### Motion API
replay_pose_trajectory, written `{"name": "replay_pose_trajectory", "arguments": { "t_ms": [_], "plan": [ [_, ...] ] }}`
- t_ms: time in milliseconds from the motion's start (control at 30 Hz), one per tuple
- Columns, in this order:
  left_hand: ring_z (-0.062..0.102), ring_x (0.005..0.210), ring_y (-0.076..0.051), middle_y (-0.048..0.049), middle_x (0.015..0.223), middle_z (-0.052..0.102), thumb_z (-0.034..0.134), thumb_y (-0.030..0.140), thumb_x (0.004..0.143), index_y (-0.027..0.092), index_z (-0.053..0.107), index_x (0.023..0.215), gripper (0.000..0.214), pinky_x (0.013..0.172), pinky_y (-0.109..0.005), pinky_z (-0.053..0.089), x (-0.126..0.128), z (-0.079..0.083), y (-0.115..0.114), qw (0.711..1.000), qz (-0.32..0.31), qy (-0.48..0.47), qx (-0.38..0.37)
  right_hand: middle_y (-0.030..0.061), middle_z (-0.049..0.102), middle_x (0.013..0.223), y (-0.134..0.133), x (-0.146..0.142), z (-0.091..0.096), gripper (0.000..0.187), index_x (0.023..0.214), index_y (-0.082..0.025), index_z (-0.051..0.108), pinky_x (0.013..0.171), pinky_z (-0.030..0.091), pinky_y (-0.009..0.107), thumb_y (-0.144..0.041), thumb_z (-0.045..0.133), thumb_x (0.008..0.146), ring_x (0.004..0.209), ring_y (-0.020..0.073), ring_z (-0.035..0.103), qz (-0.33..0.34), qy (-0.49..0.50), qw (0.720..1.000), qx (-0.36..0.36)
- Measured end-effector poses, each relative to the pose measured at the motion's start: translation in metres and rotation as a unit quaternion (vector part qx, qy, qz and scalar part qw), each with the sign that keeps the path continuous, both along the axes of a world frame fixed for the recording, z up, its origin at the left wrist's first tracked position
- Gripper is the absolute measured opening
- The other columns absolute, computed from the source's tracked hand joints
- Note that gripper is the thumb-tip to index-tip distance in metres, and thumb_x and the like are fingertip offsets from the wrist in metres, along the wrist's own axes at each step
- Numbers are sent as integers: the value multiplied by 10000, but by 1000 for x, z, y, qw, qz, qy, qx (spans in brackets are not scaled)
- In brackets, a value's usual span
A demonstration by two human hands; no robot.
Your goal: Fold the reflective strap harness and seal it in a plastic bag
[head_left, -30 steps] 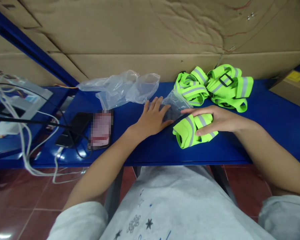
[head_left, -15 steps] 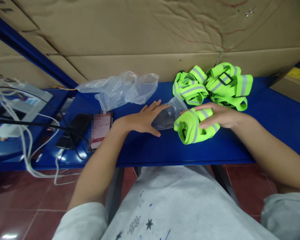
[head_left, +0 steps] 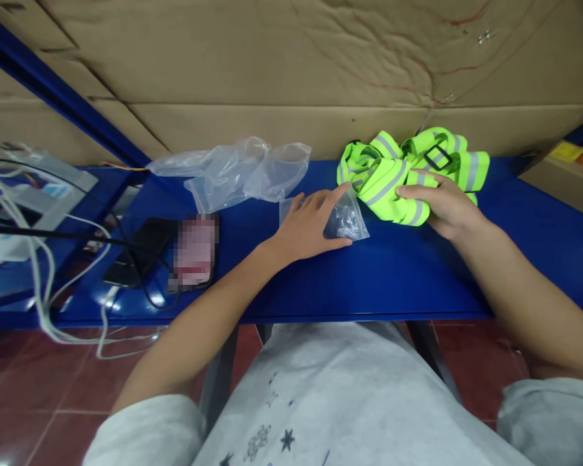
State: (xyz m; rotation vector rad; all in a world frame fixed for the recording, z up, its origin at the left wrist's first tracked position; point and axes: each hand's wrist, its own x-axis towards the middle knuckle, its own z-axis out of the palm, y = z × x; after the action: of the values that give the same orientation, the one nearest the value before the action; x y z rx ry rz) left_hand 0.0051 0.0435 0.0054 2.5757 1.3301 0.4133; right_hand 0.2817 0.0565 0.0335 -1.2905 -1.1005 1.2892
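Note:
My right hand grips a rolled neon-yellow reflective strap with grey stripes, its thumb across the near side. The roll is up against two more bundles of the same strapping; the right bundle has a black buckle, while the left bundle is partly covered. My left hand lies palm down with fingers spread over a small clear plastic bag on the blue table. Much of that bag is hidden beneath the hand.
Crumpled clear plastic bags lie at the back left. A phone with a blurred screen, a black device and white cables are at left. Cardboard stands behind, and a box sits at far right.
My right hand has carried the rolled strap away from me, back to the other bundles. My left hand has shifted right across the small plastic bag.

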Motion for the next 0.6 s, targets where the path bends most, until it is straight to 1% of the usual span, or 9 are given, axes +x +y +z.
{"name": "replay_pose_trajectory", "arguments": {
  "t_ms": [67,133,200,267,300,367,433,500,600],
  "plan": [
    [423,1565,-354,-162,1675,450,774,551,893,273,188,1721,1052,1324,-602,228,-4,4,-1,999,-2,-13,33,23,804,1214,0,2,1,566,1047,-292,793,1177,573,497,-272,1018,527,1247,334,724,-15,-7,1000,15],
    [442,1555,-340,-156,1664,472,768,532,904,266,230,1712,1007,1330,-570,220,-4,7,-3,998,-2,-21,66,19,799,1233,-1,2,3,573,1063,-300,789,1167,580,507,-318,1020,540,1262,343,718,6,-13,1000,13],
    [469,1536,-331,-153,1644,503,747,536,920,254,274,1700,954,1331,-548,217,-2,6,-5,996,-2,-24,89,39,797,1234,-2,2,3,621,1101,-286,784,1136,596,531,-344,1028,532,1255,364,719,30,-31,999,-2],
    [499,1510,-327,-152,1620,533,717,563,936,248,301,1691,918,1325,-535,228,0,3,-5,995,-4,-26,100,70,793,1233,-3,3,2,692,1157,-257,780,1102,605,554,-359,1035,522,1250,390,717,35,-79,996,0],
    [510,1499,-328,-153,1609,545,704,578,941,248,306,1690,910,1321,-534,233,1,1,-5,994,-3,-25,103,82,787,1241,-3,4,1,715,1183,-245,780,1096,601,562,-371,1034,527,1259,400,708,31,-113,993,12],
    [520,1485,-330,-157,1590,560,684,589,951,250,306,1689,896,1313,-540,239,1,-2,-4,994,0,-23,108,87,772,1267,-2,7,0,722,1215,-236,786,1113,577,565,-408,1023,555,1296,411,682,22,-189,980,50],
    [519,1482,-335,-163,1582,562,685,575,956,252,301,1689,888,1303,-551,247,1,-4,-4,994,3,-23,109,80,761,1282,-3,11,0,703,1215,-236,799,1138,552,562,-433,1012,575,1327,420,655,30,-253,964,76],
    [516,1480,-347,-169,1587,549,716,558,941,245,285,1692,921,1288,-558,269,2,-5,-6,995,-8,-19,96,71,760,1276,-6,12,4,681,1198,-237,814,1147,540,559,-445,1005,578,1333,428,641,65,-294,951,76],
    [493,1491,-377,-185,1605,515,789,633,862,228,211,1713,1106,1264,-555,308,7,-6,-11,997,-55,-16,54,56,763,1267,-13,8,11,645,1170,-251,831,1137,541,549,-463,992,582,1319,425,642,126,-322,937,56]
  ]
}}
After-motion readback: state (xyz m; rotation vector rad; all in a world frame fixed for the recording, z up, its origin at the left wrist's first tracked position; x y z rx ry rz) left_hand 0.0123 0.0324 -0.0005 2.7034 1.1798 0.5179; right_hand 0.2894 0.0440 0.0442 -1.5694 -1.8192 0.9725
